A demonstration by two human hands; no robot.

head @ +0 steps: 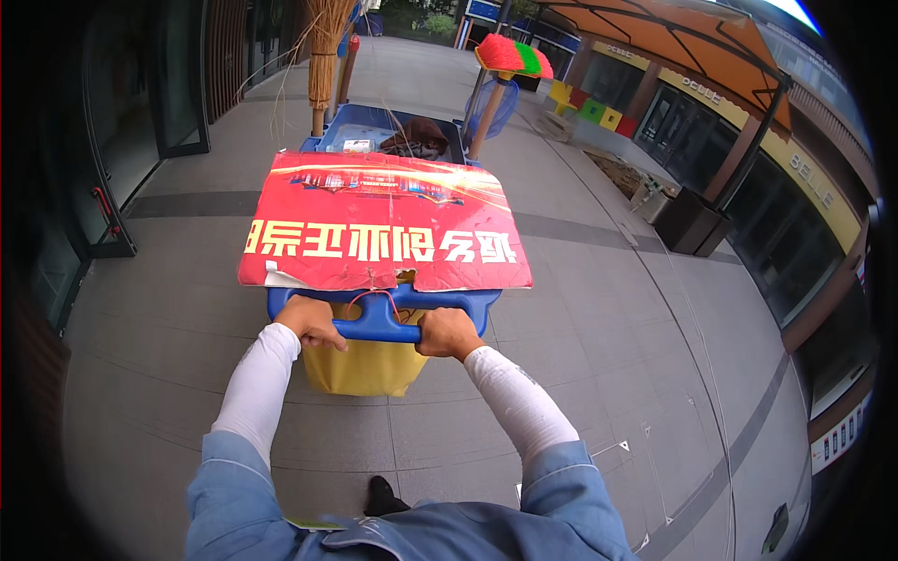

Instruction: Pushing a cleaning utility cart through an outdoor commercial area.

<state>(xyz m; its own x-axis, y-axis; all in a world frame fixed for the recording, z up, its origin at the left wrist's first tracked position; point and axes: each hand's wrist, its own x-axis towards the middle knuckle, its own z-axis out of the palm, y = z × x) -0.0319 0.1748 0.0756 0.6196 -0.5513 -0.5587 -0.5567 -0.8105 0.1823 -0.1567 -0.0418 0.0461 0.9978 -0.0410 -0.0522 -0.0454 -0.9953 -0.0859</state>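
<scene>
Both my hands are on the blue plastic handle (382, 329) of a cleaning cart. My left hand (312, 322) grips its left end, and my right hand (447, 332) is wrapped around the right end. A worn red printed board (386, 203) bearing writing lies over the near part of the cart, just ahead of my hands. Below the handle hangs a yellow bag (365, 368). Beyond the board, a brown cloth (421, 137) lies in the blue tray (382, 116). A straw broom (324, 66) stands upright at the left, and a red and green bristle brush (513, 56) at the right.
Grey paving (582, 315) stretches around the cart. Glass doors (116, 140) line the left, one standing ajar. On the right are shopfronts, a dark planter box (691, 223) and an orange awning (659, 35) on a post. A blue net (498, 109) hangs at the cart's far right.
</scene>
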